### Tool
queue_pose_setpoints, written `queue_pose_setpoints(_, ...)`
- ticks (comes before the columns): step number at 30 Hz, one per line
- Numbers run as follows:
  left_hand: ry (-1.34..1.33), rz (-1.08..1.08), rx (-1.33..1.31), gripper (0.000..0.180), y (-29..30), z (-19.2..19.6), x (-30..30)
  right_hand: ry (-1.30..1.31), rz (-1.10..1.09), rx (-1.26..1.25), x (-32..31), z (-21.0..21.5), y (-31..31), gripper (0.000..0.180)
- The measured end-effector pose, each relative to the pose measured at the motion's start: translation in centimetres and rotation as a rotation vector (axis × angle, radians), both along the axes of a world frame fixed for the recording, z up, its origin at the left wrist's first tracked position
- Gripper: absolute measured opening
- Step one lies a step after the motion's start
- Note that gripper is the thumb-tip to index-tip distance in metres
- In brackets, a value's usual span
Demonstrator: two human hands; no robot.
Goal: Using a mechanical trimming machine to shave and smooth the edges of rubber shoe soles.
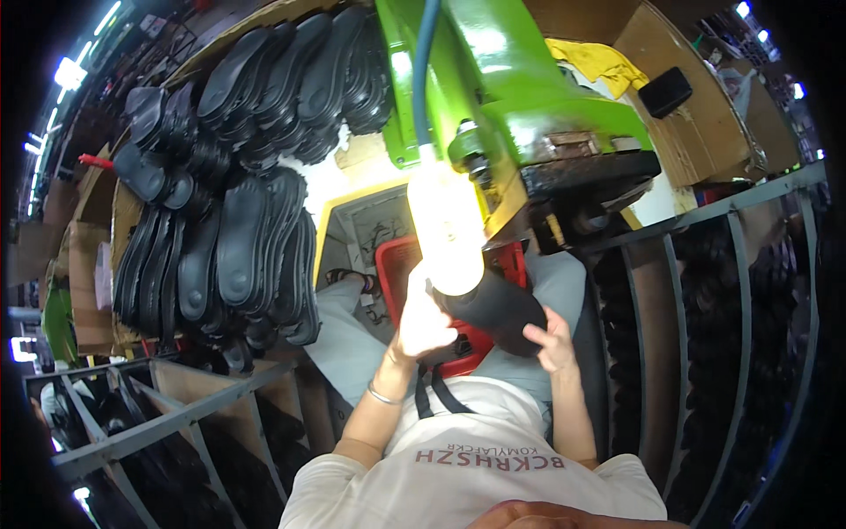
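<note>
A black shoe sole point(500, 310) is held between my two hands, just below a glaring lamp point(447, 225). My left hand point(423, 317) grips the sole's upper left end; the glare washes out part of these fingers. At the lower right end, my right hand point(551, 340) closes on the sole with its thumb on top. Under the sole, a red basket point(388, 273) sits between my knees. The green machine point(520, 97) stands directly ahead, its dark lower head to the right of the lamp.
Stacks of black soles point(247, 238) cover the bench at left. A cardboard box point(696, 132) holding a yellow cloth point(595, 62) stands at far right. Metal racks with dark soles flank me, one rack rail point(731, 207) at right and another rail point(167, 428) at lower left.
</note>
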State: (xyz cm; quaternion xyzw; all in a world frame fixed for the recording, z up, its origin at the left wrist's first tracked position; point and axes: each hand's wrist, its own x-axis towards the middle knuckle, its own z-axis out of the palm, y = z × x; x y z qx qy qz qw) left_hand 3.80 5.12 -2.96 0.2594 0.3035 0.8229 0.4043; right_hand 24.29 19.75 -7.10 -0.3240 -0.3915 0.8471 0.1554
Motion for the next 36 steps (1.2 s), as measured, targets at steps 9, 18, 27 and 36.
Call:
queue_pose_setpoints(9, 0.324, 0.063, -0.655, 0.018, 5.6, 5.5, 4.0, 0.109, -0.041, -0.146, 0.2, 0.0, -6.8, 0.048)
queue_pose_setpoints(18, 0.644, 0.435, -0.685, 0.013, 4.7, 0.8, 2.3, 0.103, 0.078, -0.158, 1.6, 2.1, -6.5, 0.053)
queue_pose_setpoints(27, 0.747, 0.392, -0.720, 0.016, 4.2, 3.1, 1.0, -0.021, -0.469, 0.295, 0.9, 6.5, 3.7, 0.046)
queue_pose_setpoints(36, 0.428, 0.337, -0.591, 0.023, -0.2, 4.3, -2.0, 0.155, -0.318, 0.283, -5.9, 8.7, 5.8, 0.039)
